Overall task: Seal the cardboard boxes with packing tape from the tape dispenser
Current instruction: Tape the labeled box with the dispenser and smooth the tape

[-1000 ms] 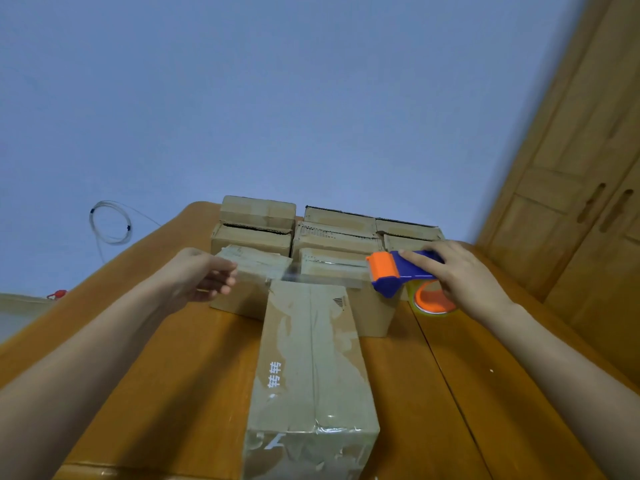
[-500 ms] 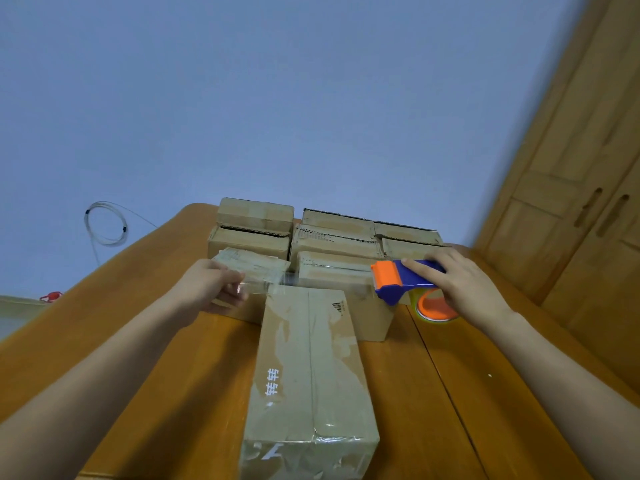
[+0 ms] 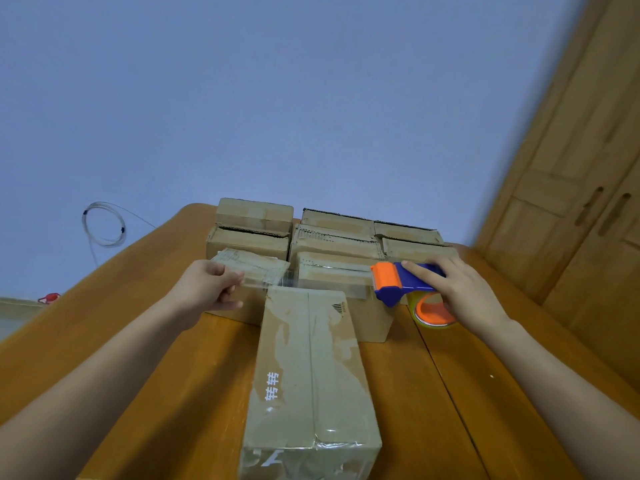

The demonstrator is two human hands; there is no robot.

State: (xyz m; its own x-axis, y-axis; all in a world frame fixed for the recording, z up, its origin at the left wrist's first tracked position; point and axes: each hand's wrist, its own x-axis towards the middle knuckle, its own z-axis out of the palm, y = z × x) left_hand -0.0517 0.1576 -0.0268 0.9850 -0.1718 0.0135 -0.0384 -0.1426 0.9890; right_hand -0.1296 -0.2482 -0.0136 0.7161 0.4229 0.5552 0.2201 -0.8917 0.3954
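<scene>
A: We have the near box [image 3: 308, 372] lying lengthwise in the middle of the desk [image 3: 460, 403], its far end butted against the stack of boxes [image 3: 332, 237] behind it. Its top seam already shines with tape, and so does its near end.

B: So our job now looks like the far end. The strip of tape [image 3: 311, 284] is stretched across just above that far edge, clear and taut, from left of the box to right of it.

A: Our left hand [image 3: 211, 289] pinches the free end of the strip to the left of the box's far corner, fingers curled on it. Our right hand [image 3: 457, 292] grips the tape dispenser [image 3: 398, 282] to the right of that end, forefinger laid along its blue body, with the orange roll hanging below.

B: Then we should keep the strip tight and level as we lower it, or it will likely wrinkle or fold onto itself.

A: We centre it over the box's far edge, so that the overhang folds down evenly on both sides.

B: And we press from the middle outward before cutting. We cannot tell from here whether the strip touches the cardboard yet.
</scene>
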